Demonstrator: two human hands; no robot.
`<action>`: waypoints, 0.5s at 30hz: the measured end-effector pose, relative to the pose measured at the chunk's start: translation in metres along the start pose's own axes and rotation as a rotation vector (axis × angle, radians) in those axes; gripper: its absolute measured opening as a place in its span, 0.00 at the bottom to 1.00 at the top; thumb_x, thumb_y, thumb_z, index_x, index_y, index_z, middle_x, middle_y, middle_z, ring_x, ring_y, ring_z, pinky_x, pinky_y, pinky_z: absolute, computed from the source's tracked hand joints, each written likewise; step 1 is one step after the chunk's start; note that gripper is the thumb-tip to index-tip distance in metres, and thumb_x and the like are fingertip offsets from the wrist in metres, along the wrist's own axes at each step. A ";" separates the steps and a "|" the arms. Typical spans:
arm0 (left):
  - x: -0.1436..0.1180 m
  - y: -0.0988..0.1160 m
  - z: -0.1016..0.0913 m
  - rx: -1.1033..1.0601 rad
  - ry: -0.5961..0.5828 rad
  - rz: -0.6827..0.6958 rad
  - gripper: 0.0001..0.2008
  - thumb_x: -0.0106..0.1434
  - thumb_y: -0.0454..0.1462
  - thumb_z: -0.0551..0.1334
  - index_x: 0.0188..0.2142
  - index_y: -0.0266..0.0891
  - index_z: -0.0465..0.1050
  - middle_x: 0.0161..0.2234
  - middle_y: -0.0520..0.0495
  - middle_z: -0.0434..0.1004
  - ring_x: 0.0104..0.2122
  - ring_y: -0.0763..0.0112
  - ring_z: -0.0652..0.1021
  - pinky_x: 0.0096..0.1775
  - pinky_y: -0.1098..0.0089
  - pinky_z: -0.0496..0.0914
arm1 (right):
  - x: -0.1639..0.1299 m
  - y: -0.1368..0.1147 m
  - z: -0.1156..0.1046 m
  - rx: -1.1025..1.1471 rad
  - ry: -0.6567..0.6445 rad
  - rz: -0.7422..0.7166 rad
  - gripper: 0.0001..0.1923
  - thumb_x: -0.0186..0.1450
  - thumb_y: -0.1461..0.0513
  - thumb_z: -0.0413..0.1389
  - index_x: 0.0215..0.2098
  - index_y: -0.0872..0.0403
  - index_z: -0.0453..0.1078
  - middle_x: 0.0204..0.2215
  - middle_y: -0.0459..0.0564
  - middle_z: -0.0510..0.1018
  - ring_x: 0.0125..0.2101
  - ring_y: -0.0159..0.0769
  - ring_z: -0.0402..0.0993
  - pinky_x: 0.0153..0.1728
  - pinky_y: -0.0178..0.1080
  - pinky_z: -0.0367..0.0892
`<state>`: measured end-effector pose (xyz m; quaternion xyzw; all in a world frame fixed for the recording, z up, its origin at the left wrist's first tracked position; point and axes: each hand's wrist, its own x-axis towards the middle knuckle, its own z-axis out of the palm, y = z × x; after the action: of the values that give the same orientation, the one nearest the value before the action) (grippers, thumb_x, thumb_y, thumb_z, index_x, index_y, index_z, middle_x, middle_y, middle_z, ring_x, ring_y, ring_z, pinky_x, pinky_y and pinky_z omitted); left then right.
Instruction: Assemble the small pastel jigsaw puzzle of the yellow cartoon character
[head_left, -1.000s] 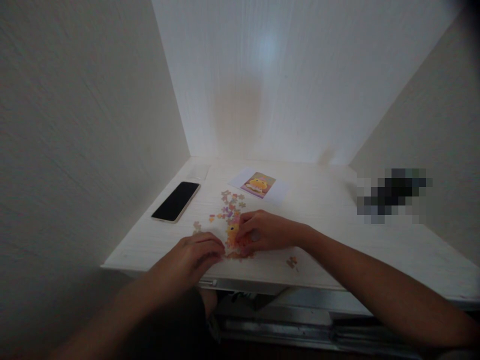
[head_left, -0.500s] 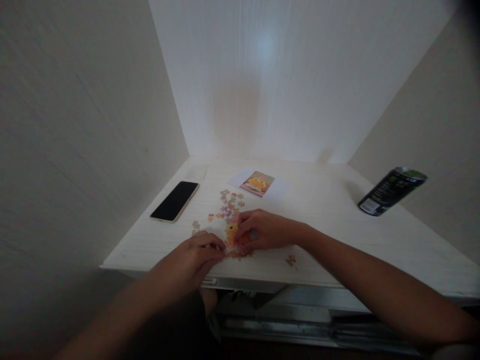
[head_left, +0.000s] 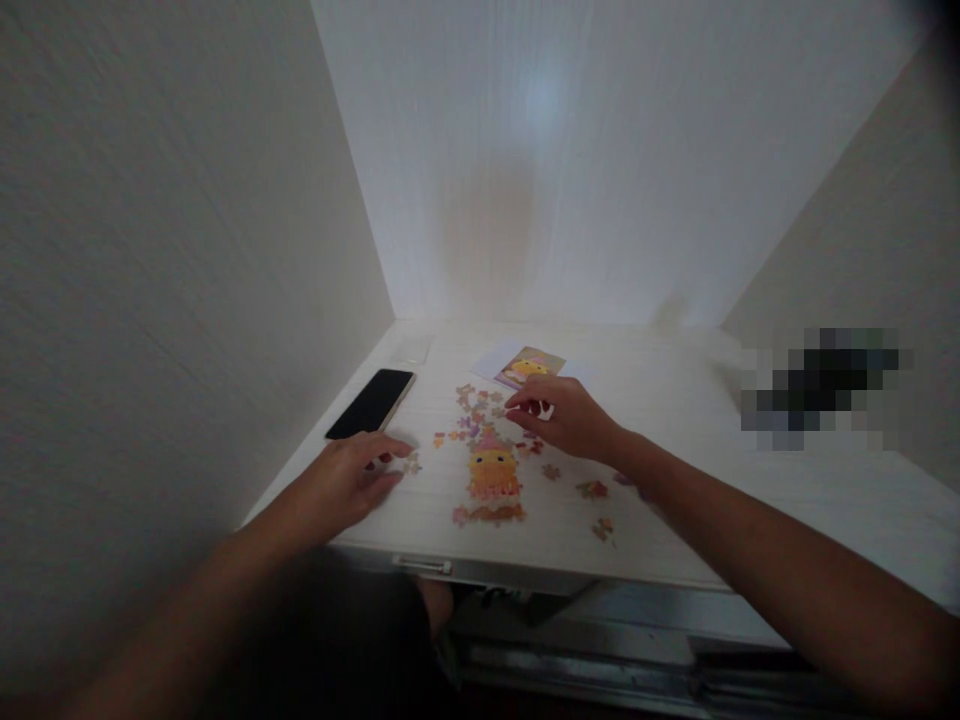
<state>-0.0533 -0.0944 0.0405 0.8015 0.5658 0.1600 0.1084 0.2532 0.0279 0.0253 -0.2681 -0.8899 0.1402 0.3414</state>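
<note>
Just left of the right fingertips: a scattered cluster of loose puzzle pieces (head_left: 470, 427), flat on the white tabletop (head_left: 675, 480), the nearest pieces right by the finger ends.
Right hand (head_left: 564, 412): thumb and index finger drawn close together at the cluster's edge; whether a piece is pinched between them is too small to tell.
Left hand (head_left: 352, 487): thumb and fingers spread, nothing visible between them; a tan piece (head_left: 412, 463) lies just beyond the tips.
Joined puzzle section (head_left: 493, 474): between the two hands, nearer the body than the right fingertips, showing a yellow character with dark eyes and a pink top.
Lower strip (head_left: 489, 514): on the body side of that section, apart from it by a narrow gap.
Picture card (head_left: 523, 364): beyond the right hand and partly hidden by it, with a matching yellow character.
Stray pieces (head_left: 592, 489): on the body side of the right wrist, apart from the joined section.
Phone (head_left: 373, 400): just past the left hand, its near end hidden.
Step in hand: apparently choosing or lifting a loose piece, with the puzzle partly built.
Next move: seems to call for a light pinch on one thin piece, a check against the card, and gentle seating; a careless sleeve or palm could shift the unjoined strip.
</note>
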 end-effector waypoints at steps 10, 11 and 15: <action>0.004 0.003 0.016 0.004 0.070 0.212 0.11 0.67 0.36 0.55 0.42 0.40 0.77 0.41 0.45 0.80 0.41 0.66 0.79 0.44 0.66 0.73 | -0.001 0.010 0.005 -0.045 -0.008 0.031 0.07 0.63 0.61 0.59 0.35 0.57 0.77 0.25 0.47 0.77 0.25 0.28 0.68 0.29 0.33 0.62; 0.004 0.001 0.017 0.010 0.082 0.228 0.11 0.67 0.36 0.55 0.42 0.40 0.77 0.41 0.45 0.80 0.42 0.66 0.79 0.44 0.66 0.73 | -0.001 0.011 0.005 -0.049 -0.007 0.032 0.07 0.63 0.61 0.59 0.35 0.57 0.77 0.25 0.48 0.77 0.25 0.28 0.68 0.30 0.33 0.62; 0.006 -0.006 0.023 0.044 0.113 0.251 0.11 0.67 0.35 0.55 0.42 0.40 0.77 0.42 0.45 0.80 0.42 0.65 0.79 0.45 0.64 0.73 | 0.001 0.019 0.001 -0.070 -0.018 0.049 0.07 0.63 0.62 0.58 0.35 0.57 0.77 0.26 0.48 0.78 0.26 0.29 0.69 0.30 0.33 0.62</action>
<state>-0.0482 -0.0868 0.0176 0.8579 0.4699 0.2044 0.0379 0.2590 0.0434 0.0165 -0.3003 -0.8904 0.1197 0.3204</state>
